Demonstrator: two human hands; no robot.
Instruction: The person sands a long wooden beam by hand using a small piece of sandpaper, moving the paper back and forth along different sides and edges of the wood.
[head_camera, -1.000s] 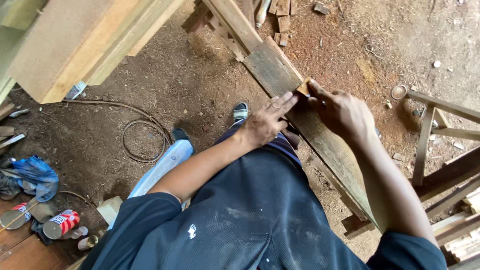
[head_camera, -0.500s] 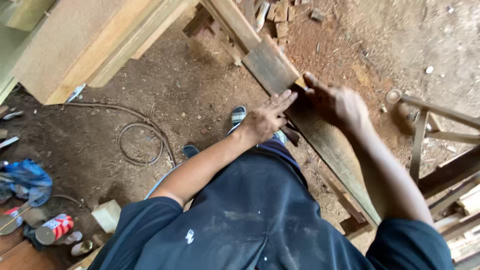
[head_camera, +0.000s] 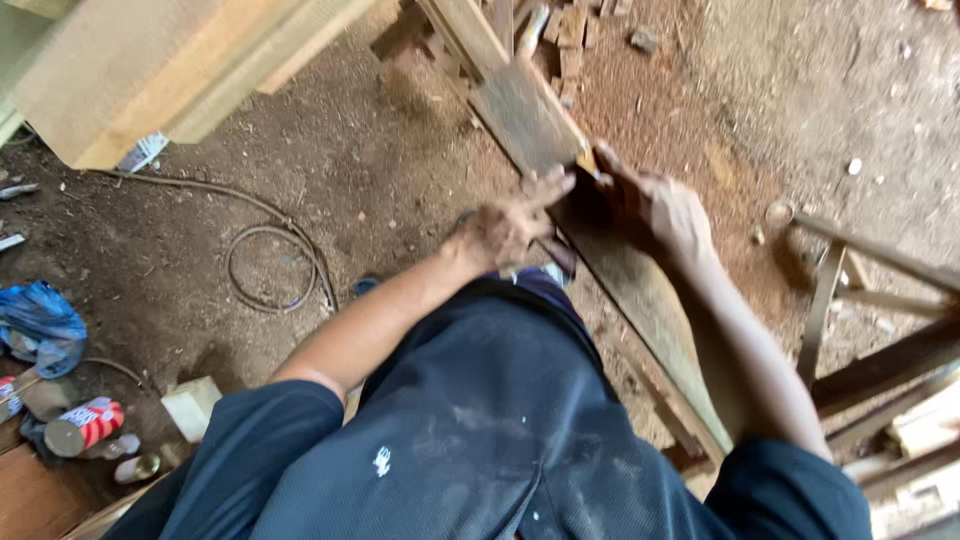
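Lower left: blue bag, a can on dirt floor. Left of centre – coiled cable. Centre: left hand flat, fingers extended, resting on grey wooden plank running diagonally from top centre to lower right. Right hand curled on same plank, possibly pinching a small tool – blurred, cannot tell

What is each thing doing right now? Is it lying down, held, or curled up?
Long grey wooden plank: lying slanted over the dirt floor, both hands on it.
Left hand: flat, fingers spread on the plank's edge.
Right hand: pressed on the plank, holding something small and blurred.
Thin dark cable: coiled on the ground.
Blue plastic bag: crumpled.
Red-and-white can: lying on its side.
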